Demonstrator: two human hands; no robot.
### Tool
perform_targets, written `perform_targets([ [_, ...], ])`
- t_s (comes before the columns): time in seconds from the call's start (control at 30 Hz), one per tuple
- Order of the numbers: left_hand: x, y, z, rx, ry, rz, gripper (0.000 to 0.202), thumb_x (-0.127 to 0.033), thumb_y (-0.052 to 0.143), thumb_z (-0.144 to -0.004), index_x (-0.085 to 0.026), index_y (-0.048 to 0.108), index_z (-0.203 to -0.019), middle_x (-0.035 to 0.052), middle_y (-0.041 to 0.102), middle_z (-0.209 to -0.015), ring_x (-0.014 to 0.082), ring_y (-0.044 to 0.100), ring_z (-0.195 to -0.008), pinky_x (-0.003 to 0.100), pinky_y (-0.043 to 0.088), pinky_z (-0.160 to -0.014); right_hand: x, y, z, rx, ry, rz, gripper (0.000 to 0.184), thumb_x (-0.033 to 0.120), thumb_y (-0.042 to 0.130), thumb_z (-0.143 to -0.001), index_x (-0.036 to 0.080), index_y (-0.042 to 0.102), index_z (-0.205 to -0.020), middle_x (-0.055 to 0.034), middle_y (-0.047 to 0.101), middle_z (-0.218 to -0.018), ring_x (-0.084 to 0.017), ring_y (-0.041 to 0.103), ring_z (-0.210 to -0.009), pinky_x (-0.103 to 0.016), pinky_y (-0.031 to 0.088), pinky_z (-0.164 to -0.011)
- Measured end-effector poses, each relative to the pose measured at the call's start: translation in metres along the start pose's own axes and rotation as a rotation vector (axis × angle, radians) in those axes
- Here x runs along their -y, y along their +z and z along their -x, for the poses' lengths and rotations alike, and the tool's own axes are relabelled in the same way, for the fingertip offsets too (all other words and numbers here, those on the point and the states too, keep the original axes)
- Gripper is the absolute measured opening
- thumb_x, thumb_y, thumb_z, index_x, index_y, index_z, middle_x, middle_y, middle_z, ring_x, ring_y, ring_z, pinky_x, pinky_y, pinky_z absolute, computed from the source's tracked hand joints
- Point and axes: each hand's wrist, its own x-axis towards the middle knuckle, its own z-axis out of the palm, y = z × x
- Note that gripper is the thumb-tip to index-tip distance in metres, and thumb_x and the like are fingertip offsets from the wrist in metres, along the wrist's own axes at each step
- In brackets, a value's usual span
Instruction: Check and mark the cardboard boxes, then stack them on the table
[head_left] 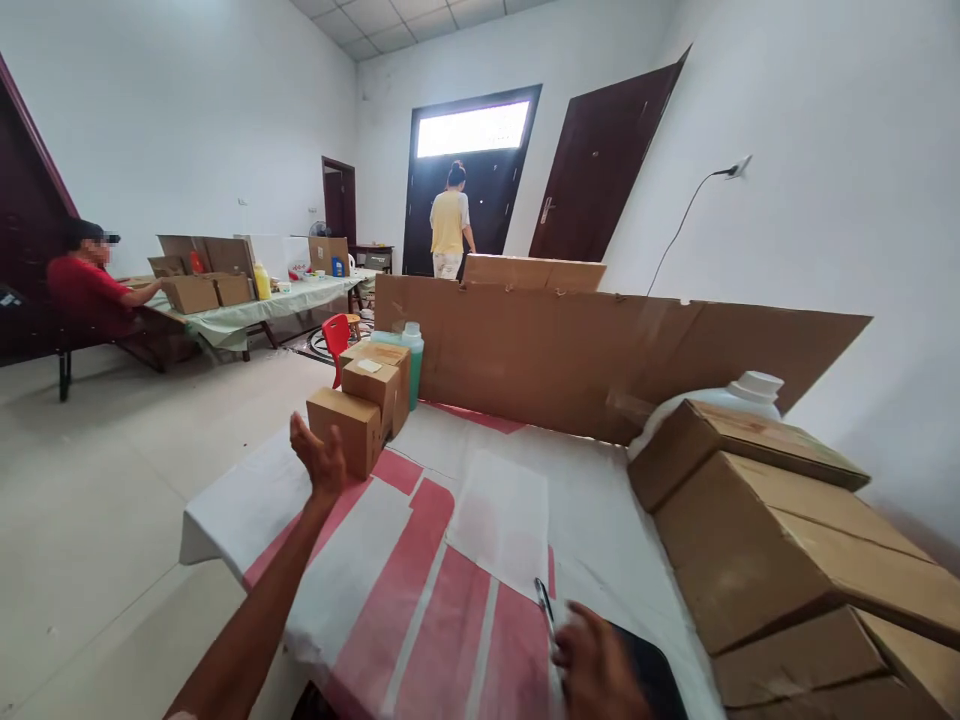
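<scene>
My left hand [321,455] is raised over the left side of the table, fingers stretched apart and nothing in it. Just behind it stands the nearest small cardboard box [345,425]. My right hand [596,665] is low at the front of the table, its fingers smeared by motion. A pen [544,602] with a dark end points away from these fingers; whether they grip it or only come close, I cannot make out. Beyond the pen lies a sheet of thin white paper [502,515]. A flat black object [651,672] is partly hidden beside my right hand.
A white and red cloth [390,590] covers the table. Cardboard boxes [780,550] and a white jug [750,395] line the right side. A cardboard panel [540,345] closes the back, near a green-filled bottle [414,365]. Two other people are farther off.
</scene>
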Motion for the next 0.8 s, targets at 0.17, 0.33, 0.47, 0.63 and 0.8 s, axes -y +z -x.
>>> perform_targets([
  [0.17, 0.039, -0.01, -0.066, 0.017, -0.184, 0.014, 0.038, -0.037, 0.066, -0.099, -0.018, 0.062, -0.132, 0.011, 0.064, -0.134, 0.0257, 0.067, -0.114, 0.048, 0.058, -0.095, 0.048, 0.145, -0.002, 0.468, -0.215, -0.168, 0.061, 0.069, 0.055, -0.089, 0.019, 0.069, -0.121, -0.0132, 0.077, -0.107, -0.03, 0.075, -0.098, -0.042, 0.059, -0.086],
  [0.33, 0.073, -0.013, -0.021, 0.218, -0.213, 0.046, 0.039, -0.038, 0.066, -0.099, -0.017, 0.062, -0.132, 0.0114, 0.064, -0.134, 0.0266, 0.066, -0.116, 0.05, 0.057, -0.097, 0.076, 0.241, -0.02, 0.598, -0.297, -0.21, 0.071, 0.069, 0.064, -0.082, 0.02, 0.067, -0.133, -0.0166, 0.065, -0.142, -0.036, 0.056, -0.138, -0.053, 0.045, -0.114],
  [0.47, 0.079, -0.026, 0.044, 0.332, -0.219, 0.032, 0.045, -0.047, 0.051, -0.104, -0.018, 0.059, -0.138, 0.0144, 0.057, -0.147, 0.0308, 0.05, -0.143, 0.055, 0.038, -0.121, 0.067, 0.245, -0.027, 0.589, -0.312, -0.236, 0.081, 0.071, 0.062, -0.083, 0.02, 0.055, -0.147, -0.016, 0.055, -0.154, -0.035, 0.046, -0.147, -0.056, 0.034, -0.121],
  [0.63, 0.052, -0.058, 0.131, 0.537, -0.182, 0.055, 0.062, -0.058, 0.044, -0.102, -0.02, 0.048, -0.151, 0.0141, 0.054, -0.149, 0.0304, 0.049, -0.144, 0.054, 0.036, -0.123, 0.035, 0.166, -0.014, 0.527, -0.265, -0.217, 0.07, 0.064, 0.057, -0.093, 0.023, 0.052, -0.15, -0.0132, 0.06, -0.147, -0.031, 0.057, -0.136, -0.05, 0.046, -0.114],
  [0.8, 0.015, -0.076, 0.179, 0.64, 0.055, 0.007, 0.064, -0.056, 0.044, -0.102, -0.025, 0.043, -0.157, 0.0125, 0.053, -0.142, 0.0311, 0.051, -0.137, 0.055, 0.04, -0.12, 0.038, 0.086, 0.006, 0.4, -0.175, -0.146, 0.069, 0.064, 0.052, -0.096, 0.024, 0.05, -0.153, -0.0126, 0.062, -0.136, -0.029, 0.065, -0.117, -0.044, 0.056, -0.098],
])
